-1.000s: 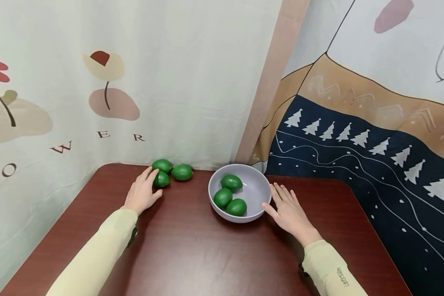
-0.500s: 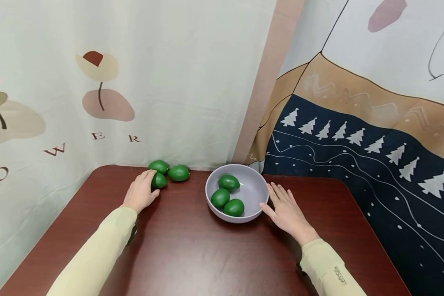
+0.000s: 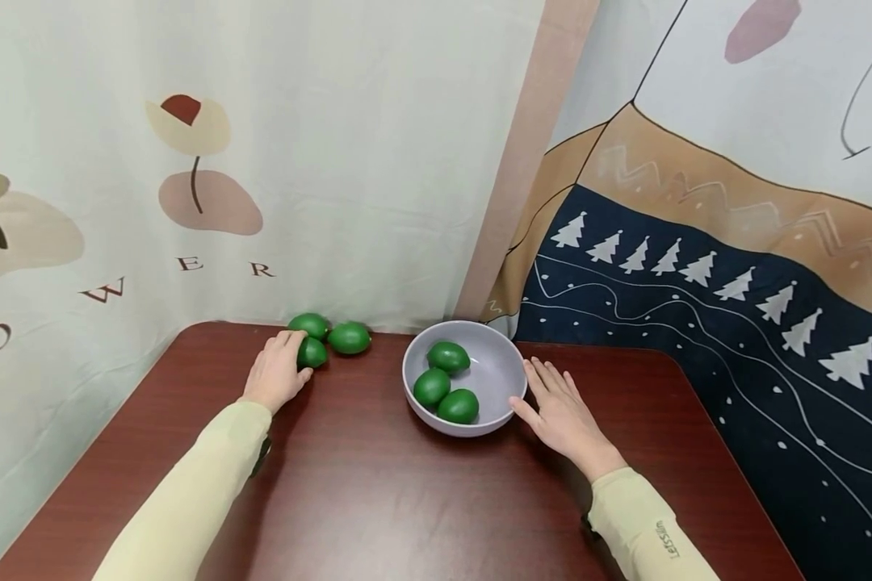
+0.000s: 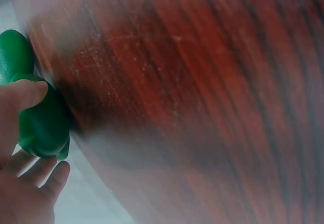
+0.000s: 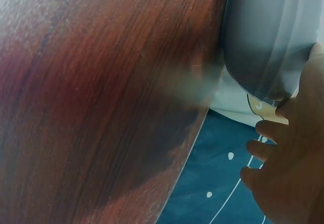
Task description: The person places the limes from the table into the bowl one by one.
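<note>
"At the near edge, what comes first?"

"Two pale yellow-green fabric sleeves (image 3: 182,492), reaching across a glossy red-brown wood-grain table (image 3: 407,500)."

"And beyond the cuffs?"

"The right hand (image 3: 565,415) holds nothing; its straight fingers rest against the side of a round, smooth, lavender-grey bowl (image 3: 496,375). Inside the bowl, towards its left, sit three oval, glossy green limes (image 3: 459,407)."

"The other hand?"

"Farther off, the left hand (image 3: 276,371) grips a single oval green lime (image 3: 312,353), thumb on one side, fingers on the other. That lime is on the table, left of the bowl; how firm the hold is, I can't tell."

"What has just changed?"

"Very little. The head view shifts slightly, while both hands keep their places and the bowl's count stays at three. I judge the work is paused at the grasp."

"Farthest away?"

"Two more green limes (image 3: 350,338) near the table's far edge, then a pale flower-printed curtain (image 3: 371,161)."
</note>
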`<state>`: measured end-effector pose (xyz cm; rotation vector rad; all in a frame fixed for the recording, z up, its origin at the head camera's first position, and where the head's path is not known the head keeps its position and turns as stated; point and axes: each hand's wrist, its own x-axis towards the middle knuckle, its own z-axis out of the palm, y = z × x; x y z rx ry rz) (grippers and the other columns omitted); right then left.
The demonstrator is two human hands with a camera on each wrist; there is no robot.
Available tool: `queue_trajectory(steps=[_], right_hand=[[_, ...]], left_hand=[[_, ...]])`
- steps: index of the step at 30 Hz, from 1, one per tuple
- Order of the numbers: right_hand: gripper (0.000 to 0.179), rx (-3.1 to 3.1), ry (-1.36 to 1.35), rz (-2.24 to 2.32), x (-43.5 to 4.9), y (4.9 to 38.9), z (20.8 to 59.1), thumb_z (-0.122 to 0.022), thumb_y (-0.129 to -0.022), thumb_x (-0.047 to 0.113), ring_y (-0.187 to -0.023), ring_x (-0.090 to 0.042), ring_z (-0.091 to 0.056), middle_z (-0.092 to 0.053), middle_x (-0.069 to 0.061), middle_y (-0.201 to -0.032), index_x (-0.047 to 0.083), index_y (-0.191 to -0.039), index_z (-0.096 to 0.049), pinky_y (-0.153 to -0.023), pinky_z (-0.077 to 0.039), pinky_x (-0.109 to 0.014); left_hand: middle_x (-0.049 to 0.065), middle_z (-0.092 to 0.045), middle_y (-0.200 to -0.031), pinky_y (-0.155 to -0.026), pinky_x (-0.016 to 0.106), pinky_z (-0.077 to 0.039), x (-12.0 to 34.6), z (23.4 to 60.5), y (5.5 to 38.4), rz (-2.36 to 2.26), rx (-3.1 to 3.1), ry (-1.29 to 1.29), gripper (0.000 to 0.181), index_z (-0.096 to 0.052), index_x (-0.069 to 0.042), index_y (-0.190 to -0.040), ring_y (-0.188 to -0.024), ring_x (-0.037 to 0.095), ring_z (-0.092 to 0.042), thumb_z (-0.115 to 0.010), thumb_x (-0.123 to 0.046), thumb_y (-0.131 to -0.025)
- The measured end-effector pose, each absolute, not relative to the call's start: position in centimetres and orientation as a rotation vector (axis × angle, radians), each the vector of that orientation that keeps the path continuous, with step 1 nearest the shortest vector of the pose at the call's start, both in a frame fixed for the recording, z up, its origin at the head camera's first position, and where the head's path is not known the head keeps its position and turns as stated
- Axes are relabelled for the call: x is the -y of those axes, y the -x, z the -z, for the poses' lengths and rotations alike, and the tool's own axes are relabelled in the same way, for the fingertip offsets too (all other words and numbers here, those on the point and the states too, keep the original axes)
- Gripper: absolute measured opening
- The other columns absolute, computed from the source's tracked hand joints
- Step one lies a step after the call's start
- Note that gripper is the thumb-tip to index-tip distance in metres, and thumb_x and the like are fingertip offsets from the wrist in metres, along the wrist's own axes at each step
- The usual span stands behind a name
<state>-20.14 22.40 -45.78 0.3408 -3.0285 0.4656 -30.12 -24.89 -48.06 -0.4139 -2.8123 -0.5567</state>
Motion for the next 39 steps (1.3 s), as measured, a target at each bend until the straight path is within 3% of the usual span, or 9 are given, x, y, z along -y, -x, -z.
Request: queue_trajectory(steps=[39], right_hand=[[0.078, 3.03, -0.353, -0.466, -22.4, 20.0, 45.6, -0.054, -0.105, 0.049, -0.156, -0.041, -0.021, -0.029, -0.021, -0.166, 0.002, -0.162, -0.029, -0.124, -0.014, -0.062]], left_hand=[[0.024, -0.051, -0.133, -0.104, 0.06, -0.043, 24.9, 48.1, 28.9, 0.739, 2.729, 0.441, 0.059, -0.052, 0.005, -0.138, -0.124, 0.043, -0.049, -0.078, -0.017, -0.091]])
